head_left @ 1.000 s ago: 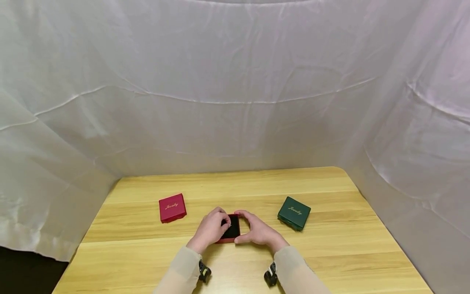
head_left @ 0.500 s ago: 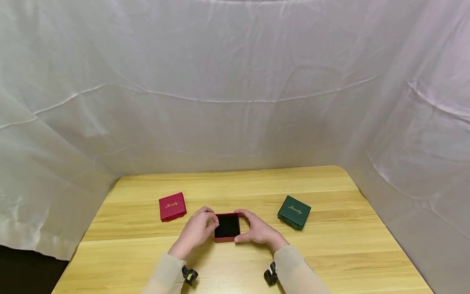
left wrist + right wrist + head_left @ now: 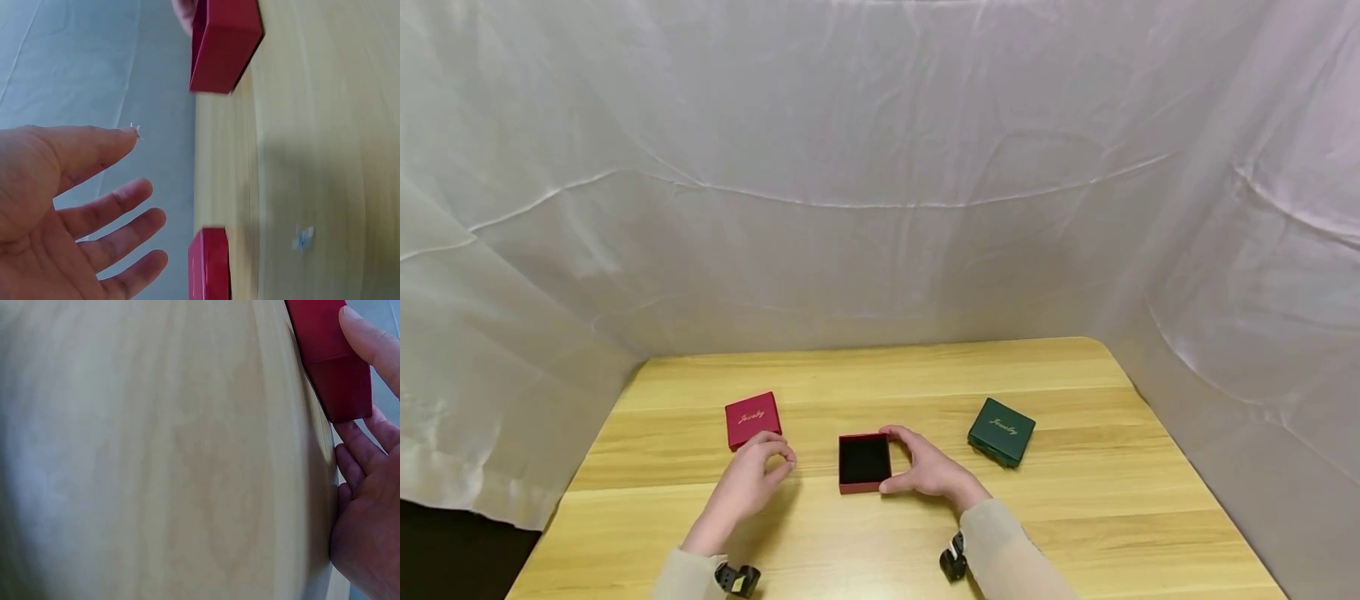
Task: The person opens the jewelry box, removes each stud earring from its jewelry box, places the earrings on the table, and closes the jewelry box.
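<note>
Softly creased drapes (image 3: 880, 167), wooden table (image 3: 865, 546)

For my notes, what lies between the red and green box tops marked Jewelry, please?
The head view shows the open black-lined red box there, held by the right hand.

"What's the tally on that one desk (image 3: 1112, 517)?"
"One lettered red box (image 3: 752, 418) toward the left edge, one lettered green box (image 3: 1001, 431) nearer the right edge, one open red box (image 3: 863, 461) between them. Three in all."
"Reaching in?"
"Two: one left hand (image 3: 747, 479), one right hand (image 3: 927, 471)."
"Strapped on?"
"Two: one left wrist camera (image 3: 742, 582), one right wrist camera (image 3: 953, 562)."
"Anything small?"
"One tiny pale piece (image 3: 137, 131), as far as I can tell."
</note>
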A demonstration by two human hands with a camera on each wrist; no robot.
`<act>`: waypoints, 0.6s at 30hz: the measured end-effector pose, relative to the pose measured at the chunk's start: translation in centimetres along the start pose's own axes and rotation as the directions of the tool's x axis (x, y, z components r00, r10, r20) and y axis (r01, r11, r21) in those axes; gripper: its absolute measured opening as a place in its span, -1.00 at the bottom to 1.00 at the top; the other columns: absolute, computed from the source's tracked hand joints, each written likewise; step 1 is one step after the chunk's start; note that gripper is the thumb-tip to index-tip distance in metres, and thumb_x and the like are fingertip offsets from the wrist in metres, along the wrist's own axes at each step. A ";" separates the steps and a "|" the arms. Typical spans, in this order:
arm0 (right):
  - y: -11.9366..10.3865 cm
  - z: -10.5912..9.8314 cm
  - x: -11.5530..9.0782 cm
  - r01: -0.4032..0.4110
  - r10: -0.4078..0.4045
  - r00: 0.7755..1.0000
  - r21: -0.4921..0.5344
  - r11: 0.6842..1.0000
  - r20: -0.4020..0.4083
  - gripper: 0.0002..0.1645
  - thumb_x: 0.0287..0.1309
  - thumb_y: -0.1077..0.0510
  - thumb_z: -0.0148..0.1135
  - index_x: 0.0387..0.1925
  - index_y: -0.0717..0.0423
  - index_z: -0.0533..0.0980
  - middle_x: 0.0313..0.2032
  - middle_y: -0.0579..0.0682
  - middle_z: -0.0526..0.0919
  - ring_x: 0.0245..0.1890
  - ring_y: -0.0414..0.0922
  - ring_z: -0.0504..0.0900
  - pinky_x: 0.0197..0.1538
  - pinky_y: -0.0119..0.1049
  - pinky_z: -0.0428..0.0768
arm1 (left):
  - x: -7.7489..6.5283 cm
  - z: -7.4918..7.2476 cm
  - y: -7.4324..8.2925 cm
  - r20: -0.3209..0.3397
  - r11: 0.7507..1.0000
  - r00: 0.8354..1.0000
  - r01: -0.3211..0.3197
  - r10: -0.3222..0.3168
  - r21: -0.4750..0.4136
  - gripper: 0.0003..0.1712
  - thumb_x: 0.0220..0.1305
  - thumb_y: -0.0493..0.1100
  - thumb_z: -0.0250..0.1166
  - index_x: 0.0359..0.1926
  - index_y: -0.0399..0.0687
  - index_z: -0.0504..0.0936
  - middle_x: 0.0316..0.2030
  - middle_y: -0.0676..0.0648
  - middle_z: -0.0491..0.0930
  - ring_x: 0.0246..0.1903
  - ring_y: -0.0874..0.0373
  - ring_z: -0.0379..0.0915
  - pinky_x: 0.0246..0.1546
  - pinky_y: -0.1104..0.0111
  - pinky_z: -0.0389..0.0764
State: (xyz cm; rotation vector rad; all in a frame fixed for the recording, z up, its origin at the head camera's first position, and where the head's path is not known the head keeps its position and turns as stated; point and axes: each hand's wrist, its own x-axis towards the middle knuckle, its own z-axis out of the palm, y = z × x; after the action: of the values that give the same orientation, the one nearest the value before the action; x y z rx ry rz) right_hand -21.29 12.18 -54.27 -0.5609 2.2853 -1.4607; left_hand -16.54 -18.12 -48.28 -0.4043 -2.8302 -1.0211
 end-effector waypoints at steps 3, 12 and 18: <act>-0.1 0.1 -0.1 0.006 -0.006 1.000 0.002 1.000 -0.003 0.10 -0.12 0.13 0.60 0.43 0.08 0.21 0.34 0.08 0.31 0.39 0.12 0.16 0.39 0.18 0.08 | -0.6 -0.8 -0.8 -0.007 1.000 1.000 0.009 -0.009 0.007 -0.87 0.15 -0.36 0.40 -0.41 -0.04 0.67 -0.16 -0.12 0.57 -0.08 -0.10 0.52 0.01 -0.01 0.53; -3.1 0.0 -1.4 0.015 -0.014 1.000 0.039 0.999 -0.011 0.04 -0.11 0.25 0.57 0.39 0.28 0.21 0.31 0.24 0.32 0.37 0.22 0.17 0.38 0.21 0.06 | -2.3 -2.1 -3.1 0.004 0.999 0.999 0.037 -0.037 0.020 -0.83 0.10 -0.39 0.41 -0.47 -0.03 0.66 -0.20 -0.12 0.58 -0.11 -0.10 0.51 -0.02 -0.02 0.52; -1.6 0.1 -0.7 0.018 -0.018 1.000 0.013 1.000 -0.019 0.07 -0.11 0.22 0.58 0.42 0.17 0.20 0.33 0.15 0.31 0.38 0.17 0.16 0.38 0.22 0.06 | -3.4 -2.4 -4.5 0.075 0.999 0.996 0.052 -0.053 0.010 -0.80 0.08 -0.39 0.41 -0.52 0.00 0.64 -0.10 -0.22 0.60 -0.03 -0.24 0.49 0.09 -0.16 0.42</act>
State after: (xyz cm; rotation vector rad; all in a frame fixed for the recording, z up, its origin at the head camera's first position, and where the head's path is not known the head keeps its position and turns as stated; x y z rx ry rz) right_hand -20.45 11.84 -52.79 -0.5676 2.2890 -1.4938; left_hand -14.55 -23.75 -49.84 -0.3772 -2.9256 -1.0249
